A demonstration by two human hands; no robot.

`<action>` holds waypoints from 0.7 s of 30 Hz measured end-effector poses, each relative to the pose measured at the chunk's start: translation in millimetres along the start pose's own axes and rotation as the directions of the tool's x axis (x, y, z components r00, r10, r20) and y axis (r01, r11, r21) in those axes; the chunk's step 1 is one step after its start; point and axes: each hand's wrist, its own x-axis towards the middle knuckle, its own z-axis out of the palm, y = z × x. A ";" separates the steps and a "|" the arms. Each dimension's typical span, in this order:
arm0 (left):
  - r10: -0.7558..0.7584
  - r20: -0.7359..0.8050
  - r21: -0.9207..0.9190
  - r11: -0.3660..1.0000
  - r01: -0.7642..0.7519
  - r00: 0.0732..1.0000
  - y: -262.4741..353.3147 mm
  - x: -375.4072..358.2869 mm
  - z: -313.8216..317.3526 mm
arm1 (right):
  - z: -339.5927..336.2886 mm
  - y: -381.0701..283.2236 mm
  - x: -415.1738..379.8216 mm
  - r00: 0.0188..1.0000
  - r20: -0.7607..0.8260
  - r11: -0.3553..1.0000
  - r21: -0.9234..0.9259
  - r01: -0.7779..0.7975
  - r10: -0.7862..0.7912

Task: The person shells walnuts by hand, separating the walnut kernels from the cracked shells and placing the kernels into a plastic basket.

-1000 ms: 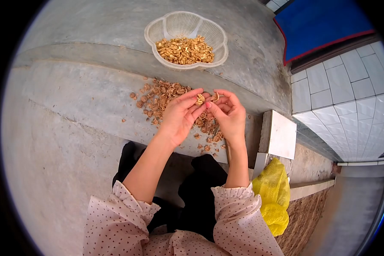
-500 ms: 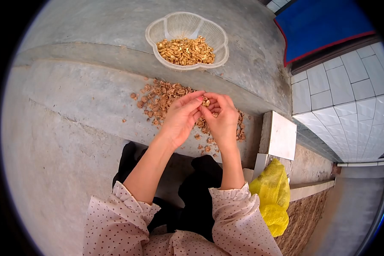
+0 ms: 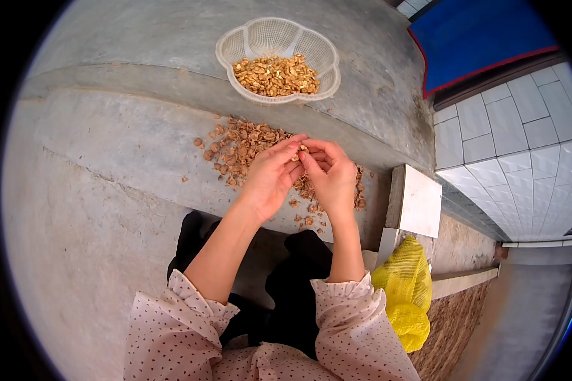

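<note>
Between the fingertips of both hands is a walnut, pale and mostly covered by the fingers. My left hand pinches it from the left with thumb and fingers. From the right, my right hand closes on the same walnut, thumb pressed against it. Under and around the hands, a heap of broken brown walnut shells lies on the concrete step. Past the hands, a white mesh plastic basket holds a pile of shelled walnut kernels.
The basket stands on a raised concrete ledge. At right are a low block with a white top and a yellow mesh bag. A white tiled wall and a blue curtain with red edging are farther right.
My fingers have shifted slightly on the walnut, the right thumb and fingers moving a little left and covering more of it. The basket and shells stay in place.
</note>
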 end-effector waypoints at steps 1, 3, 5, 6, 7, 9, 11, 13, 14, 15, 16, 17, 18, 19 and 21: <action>-0.011 -0.013 -0.058 0.998 0.011 1.000 0.4 -0.3 0.0 | -1.0 4.3 1.2 1.000 0.000 1.000 0.000 0.000 0.000; -0.009 -0.010 -0.054 0.998 0.009 1.000 -0.3 1.2 -2.3 | -2.4 9.2 3.8 0.993 0.043 0.952 0.280 -0.120 0.112; -0.008 -0.007 -0.051 0.999 0.008 1.000 -2.1 2.9 -4.4 | -3.8 7.6 2.3 0.990 0.050 0.959 0.249 -0.138 0.130; -0.016 -0.003 -0.033 0.999 0.016 1.000 -2.8 3.3 -5.5 | -4.0 4.9 1.5 0.987 0.057 0.963 0.218 -0.156 0.147; -0.024 0.000 -0.015 1.000 0.024 1.000 -3.0 3.5 -6.5 | -3.7 3.7 1.1 0.987 0.058 0.963 0.217 -0.157 0.148; -0.018 0.000 -0.030 0.999 0.018 1.000 -3.0 3.7 -7.7 | -2.9 2.4 0.7 0.990 0.046 0.967 0.210 -0.142 0.135; -0.010 0.000 -0.044 0.999 0.010 1.000 -2.9 3.8 -7.4 | -3.4 5.7 1.7 0.990 0.042 0.953 0.270 -0.139 0.133; 0.002 -0.009 -0.049 0.999 -0.002 1.000 -2.0 2.7 -6.1 | -3.1 8.9 2.3 0.991 0.035 0.934 0.329 -0.137 0.132; 0.003 -0.010 -0.049 0.999 -0.003 1.000 -0.9 1.9 -4.9 | -2.8 9.7 2.7 0.988 0.039 0.922 0.357 -0.151 0.147; -0.013 -0.034 -0.068 0.998 0.011 0.999 0.5 1.0 -3.3 | -2.6 10.6 3.0 0.986 0.043 0.909 0.384 -0.165 0.161; -0.030 -0.059 -0.087 0.996 0.024 0.998 1.4 0.4 -2.6 | -2.4 11.4 3.1 0.986 0.045 0.909 0.383 -0.165 0.161; -0.028 -0.060 -0.088 0.996 0.023 0.998 0.8 0.8 -3.2 | -2.3 12.3 3.4 0.985 0.058 0.916 0.362 -0.171 0.161; -0.015 -0.048 -0.044 0.999 0.013 0.999 -0.8 1.7 -4.5 | -2.1 13.2 3.7 0.984 0.071 0.924 0.340 -0.177 0.162; -0.002 -0.036 0.000 1.000 0.002 0.999 -1.9 2.4 -5.7 | -1.5 14.3 4.0 0.984 0.073 0.924 0.340 -0.177 0.161; 0.014 -0.039 0.010 1.000 -0.014 0.999 -3.6 2.7 -6.7 | -0.3 15.0 4.1 0.987 0.061 0.930 0.329 -0.163 0.151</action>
